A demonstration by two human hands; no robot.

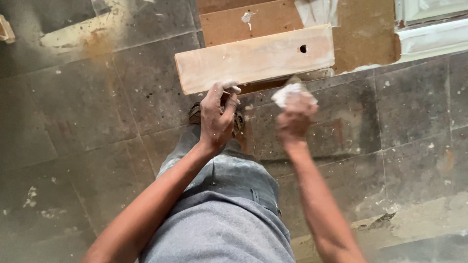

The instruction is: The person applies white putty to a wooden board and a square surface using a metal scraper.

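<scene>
View from a head camera looking straight down at a person standing on a dusty grey tiled floor (pixel 97 122), with both bare forearms reaching forward.

The left hand (pixel 218 114) is curled closed near the lower edge of a pale wooden board (pixel 253 58). Its fingertips (pixel 233 89) are coated in white filler and sit at or just below the board's edge; whether they touch it cannot be told. It appears to pinch something small and white, too small to identify.

The right hand (pixel 295 119) is clenched around a wad of white, crumpled material (pixel 292 92), blurred, so its kind is unclear. The wad sits just below the board's lower edge, right of the left hand.

The board is long and narrow, smeared with whitish filler. Its long axis runs nearly left to right across the picture, the right end tilted slightly farther from the person. A small round hole (pixel 303 48) shows near its right end. The board lies ahead of the person's feet, on top of brown flat sheets of hardboard (pixel 370 34) spotted with white.

Below the hands are dusty grey trousers (pixel 229 180) and a grey shirt (pixel 219 234). A sandalled foot (pixel 195 113) shows beside the left hand. White-painted trim (pixel 429 29) lies at the top right corner.
</scene>
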